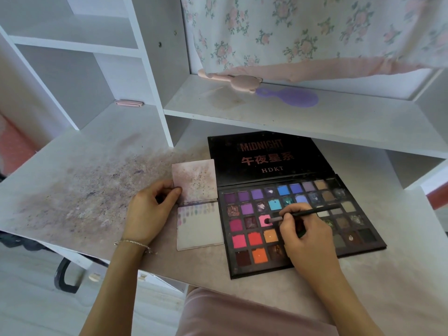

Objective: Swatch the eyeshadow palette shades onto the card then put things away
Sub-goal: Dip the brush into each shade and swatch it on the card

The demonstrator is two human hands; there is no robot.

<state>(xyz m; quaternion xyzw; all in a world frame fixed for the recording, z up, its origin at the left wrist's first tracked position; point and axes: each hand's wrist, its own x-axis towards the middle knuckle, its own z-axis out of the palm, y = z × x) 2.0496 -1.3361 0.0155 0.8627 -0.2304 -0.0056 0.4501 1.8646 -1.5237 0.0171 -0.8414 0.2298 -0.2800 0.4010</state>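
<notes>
Loading colour: we judge the step in hand to be picking up pigment, with our thin black-handled makeup brush (294,215) laid tip-down in a pink pan (264,219) of the large black open eyeshadow palette (298,221).
Right hand: our right hand (306,238) has its fingers (286,214) curled closed around the brush handle, pen-style, hovering over the palette's lower rows.
Left hand: our left hand (151,209) pinches the raised, powder-stained flap (195,181) of the small folding white swatch card (200,226), thumb on its near corner, holding it back.
Card: it lies on the stained pale counter (80,190) just beside the palette's left edge; faint swatches (194,212) run along its top and down its left side, the rest bare.
Progress: we reckon the swatching is early, with many pans unsampled and nothing put away.
Next move: it calls for carrying the loaded tip left onto a bare patch below the existing marks, keeping the card pinned while we stroke.
Shelf: a lilac brush (291,97) and a pink bear-shaped item (232,80) rest on the white shelf (339,122) above.
</notes>
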